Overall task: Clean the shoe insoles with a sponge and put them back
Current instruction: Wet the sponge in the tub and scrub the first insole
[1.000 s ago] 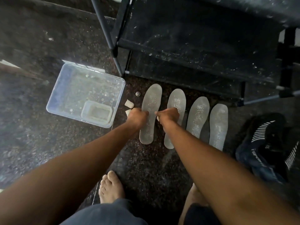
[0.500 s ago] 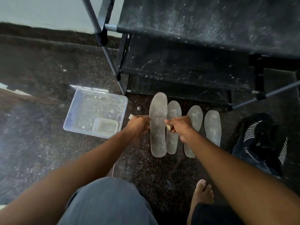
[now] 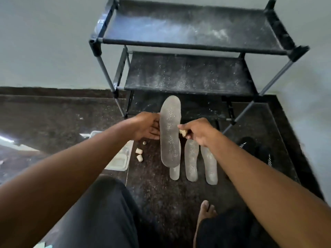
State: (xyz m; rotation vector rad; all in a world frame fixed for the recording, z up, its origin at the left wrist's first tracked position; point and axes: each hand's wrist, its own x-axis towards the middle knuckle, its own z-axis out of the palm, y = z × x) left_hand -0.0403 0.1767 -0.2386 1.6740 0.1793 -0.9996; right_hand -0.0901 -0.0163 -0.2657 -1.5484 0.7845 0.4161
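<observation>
Right, cleaning step: left hand (image 3: 146,127) grips the left edge of one insole (image 3: 170,133), held up off the floor in front of the rack (image 3: 188,76). Right hand (image 3: 198,131) pinches a small sponge (image 3: 183,132) at the insole's right edge. Three more insoles (image 3: 191,160) lie on the floor below, shoes (image 3: 254,147) at right. Next, probably: wipe sponge along the speckled face, bracing the floppy insole.

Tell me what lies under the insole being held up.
Under the raised insole, gripped by the left hand, another insole lies on the floor; only its heel end shows, the rest is covered.
</observation>
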